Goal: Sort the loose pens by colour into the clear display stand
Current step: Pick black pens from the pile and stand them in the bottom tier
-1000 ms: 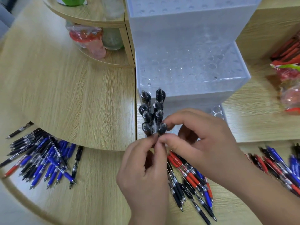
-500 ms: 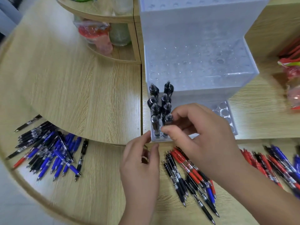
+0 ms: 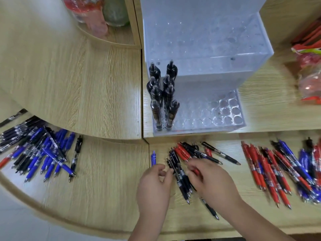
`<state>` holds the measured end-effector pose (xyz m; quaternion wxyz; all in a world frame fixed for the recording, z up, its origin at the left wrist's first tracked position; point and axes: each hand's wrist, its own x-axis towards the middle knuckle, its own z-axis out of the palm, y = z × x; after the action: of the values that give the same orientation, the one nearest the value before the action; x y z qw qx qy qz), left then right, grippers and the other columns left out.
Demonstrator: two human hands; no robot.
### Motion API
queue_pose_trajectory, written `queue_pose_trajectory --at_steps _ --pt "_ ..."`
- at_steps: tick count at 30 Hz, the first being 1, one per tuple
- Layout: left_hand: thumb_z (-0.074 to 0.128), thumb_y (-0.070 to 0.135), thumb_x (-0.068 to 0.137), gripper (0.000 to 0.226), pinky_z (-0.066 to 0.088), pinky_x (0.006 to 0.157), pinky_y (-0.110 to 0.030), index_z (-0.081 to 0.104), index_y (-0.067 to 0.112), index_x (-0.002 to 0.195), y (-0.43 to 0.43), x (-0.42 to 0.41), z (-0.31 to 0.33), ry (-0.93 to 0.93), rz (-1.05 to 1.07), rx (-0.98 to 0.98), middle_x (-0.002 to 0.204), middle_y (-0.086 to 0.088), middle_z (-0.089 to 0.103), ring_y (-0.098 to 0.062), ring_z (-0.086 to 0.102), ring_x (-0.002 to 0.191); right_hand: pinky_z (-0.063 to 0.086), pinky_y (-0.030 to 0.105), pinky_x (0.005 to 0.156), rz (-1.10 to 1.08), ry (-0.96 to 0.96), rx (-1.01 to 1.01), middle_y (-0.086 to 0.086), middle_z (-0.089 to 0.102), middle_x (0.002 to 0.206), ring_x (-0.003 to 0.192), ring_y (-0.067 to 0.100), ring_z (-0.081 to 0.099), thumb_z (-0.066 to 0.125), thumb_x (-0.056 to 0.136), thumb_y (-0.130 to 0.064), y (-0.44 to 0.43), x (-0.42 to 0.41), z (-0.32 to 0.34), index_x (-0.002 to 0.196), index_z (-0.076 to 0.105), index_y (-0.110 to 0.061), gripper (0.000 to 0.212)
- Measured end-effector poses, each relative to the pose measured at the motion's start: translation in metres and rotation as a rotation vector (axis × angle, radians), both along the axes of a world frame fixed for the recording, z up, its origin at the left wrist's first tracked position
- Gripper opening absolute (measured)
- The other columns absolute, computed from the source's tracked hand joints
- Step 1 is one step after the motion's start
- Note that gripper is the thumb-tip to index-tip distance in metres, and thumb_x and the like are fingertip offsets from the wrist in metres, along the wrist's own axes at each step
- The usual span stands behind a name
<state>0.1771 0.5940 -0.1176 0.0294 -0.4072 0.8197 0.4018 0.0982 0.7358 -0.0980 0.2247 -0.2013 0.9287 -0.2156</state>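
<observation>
Lying at the far left of the lower wooden surface (image 3: 107, 192), a loose heap of blue and black pens (image 3: 34, 150) is seen, with one red barrel at its left edge. A single black pen (image 3: 76, 158) is laid just to the right of the heap, apart from it.

Nearer the middle, the left hand (image 3: 154, 185) is held low over the surface with the wrist toward the camera. Its fingers are curled, and its thumb and forefinger are brought close together beside the black barrels of the middle cluster (image 3: 184, 164). A blue pen (image 3: 153, 158) is seen just beyond its knuckles; whether that pen is gripped or merely lies there cannot be told.

Behind the hands, on the raised level, the clear display stand (image 3: 225, 117) is set in steps. Eight black pens (image 3: 163, 94) are stood upright in two columns at its left end.

The right hand (image 3: 212, 181) is spread palm down over the middle cluster of black and red pens, its forearm running off toward the lower right. Its fingers are bent down onto the barrels, but whether any pen is pinched cannot be told, since the fingertips are blurred.

Further right, a second heap of red, blue and black pens (image 3: 278, 171) is fanned across the lower surface. At the far right, red wrapped packets (image 3: 309, 75) are piled on the raised level.
</observation>
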Motion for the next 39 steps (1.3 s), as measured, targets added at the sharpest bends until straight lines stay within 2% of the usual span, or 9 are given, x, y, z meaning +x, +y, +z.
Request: queue_pose_trajectory --at_steps 8,11,14,19,21,23,27,31,39 --pt "0.058 0.046 0.093 0.026 0.041 0.054 -0.028 0.061 0.026 0.109 0.02 -0.028 -0.02 -0.3 -0.065 -0.156 0.103 0.007 0.062 -0.015 0.064 0.079 0.042 0.029 0.058 0.12 0.08 0.362 0.0 0.064 0.104 0.084 0.024 0.068 0.048 0.095 -0.032 -0.037 -0.007 -0.038 0.109 0.06 -0.02 0.022" --pt "0.059 0.041 0.094 0.018 0.031 0.05 -0.026 0.061 0.025 0.102 0.018 -0.033 -0.017 -0.356 -0.045 -0.121 0.092 0.008 0.063 -0.014 0.053 0.069 0.037 0.027 0.059 0.125 0.055 0.425 0.0 0.066 0.1 0.087 0.023 0.068 0.049 0.093 -0.021 -0.046 -0.011 -0.035 0.105 0.06 -0.018 0.016" --pt "0.059 0.035 0.092 0.011 0.036 0.052 -0.024 0.064 0.026 0.093 0.016 -0.035 -0.013 -0.355 0.058 0.019 0.078 0.011 0.063 -0.014 0.055 0.067 0.039 0.027 0.062 0.089 0.007 0.449 0.001 0.069 0.098 0.09 0.023 0.068 0.051 0.091 -0.014 -0.052 -0.012 -0.031 0.1 0.062 -0.018 0.015" --pt "0.069 0.019 0.084 0.019 0.046 0.058 -0.02 0.059 0.03 0.072 0.005 -0.034 0.014 -0.142 0.265 0.257 0.065 0.015 0.062 -0.001 0.06 0.062 0.045 0.026 0.062 -0.125 -0.155 0.265 0.0 0.069 0.084 0.084 0.024 0.066 0.057 0.081 -0.032 -0.045 -0.014 -0.009 0.086 0.063 -0.018 0.016" --pt "0.073 0.017 0.082 0.023 0.043 0.054 -0.016 0.061 0.033 0.071 -0.001 -0.03 0.036 -0.015 0.247 0.294 0.063 0.011 0.065 0.0 0.059 0.057 0.049 0.028 0.062 -0.137 -0.141 0.107 -0.009 0.067 0.075 0.072 0.01 0.062 0.056 0.077 -0.035 -0.027 -0.013 0.012 0.081 0.062 -0.025 0.012" --pt "0.077 0.022 0.078 0.014 0.043 0.053 -0.016 0.069 0.032 0.074 -0.008 -0.021 0.06 0.142 0.196 0.289 0.058 0.008 0.064 -0.006 0.055 0.05 0.04 0.016 0.055 -0.091 -0.174 -0.073 -0.022 0.062 0.07 0.065 0.003 0.057 0.059 0.074 -0.036 -0.008 -0.014 0.043 0.073 0.056 -0.04 0.005" --pt "0.071 0.042 0.063 0.025 0.037 0.045 -0.017 0.075 0.035 0.087 -0.025 -0.015 0.113 0.51 0.088 0.092 0.054 -0.001 0.056 -0.012 0.046 0.043 0.039 0.006 0.049 -0.217 -0.186 -0.427 -0.015 0.064 0.064 0.055 0.005 0.06 0.067 0.066 -0.022 0.006 -0.027 0.11 0.075 0.064 -0.043 0.022" --pt "0.07 0.029 0.072 0.015 0.037 0.041 -0.024 0.077 0.029 0.085 -0.031 -0.036 0.156 0.764 -0.05 -0.062 0.076 0.002 0.068 -0.011 0.05 0.047 0.045 0.005 0.057 -0.258 -0.009 -0.653 -0.013 0.071 0.069 0.063 0.001 0.066 0.079 0.073 -0.006 -0.01 -0.059 0.145 0.073 0.07 -0.026 0.022" --pt "0.07 0.026 0.08 0.014 0.039 0.046 -0.017 0.074 0.036 0.088 -0.019 -0.06 0.172 0.889 -0.139 -0.202 0.09 0.012 0.067 -0.008 0.051 0.053 0.047 0.009 0.062 -0.184 0.192 -0.682 -0.016 0.069 0.079 0.073 0.001 0.066 0.07 0.083 -0.019 -0.06 -0.104 0.15 0.086 0.066 -0.031 0.013"
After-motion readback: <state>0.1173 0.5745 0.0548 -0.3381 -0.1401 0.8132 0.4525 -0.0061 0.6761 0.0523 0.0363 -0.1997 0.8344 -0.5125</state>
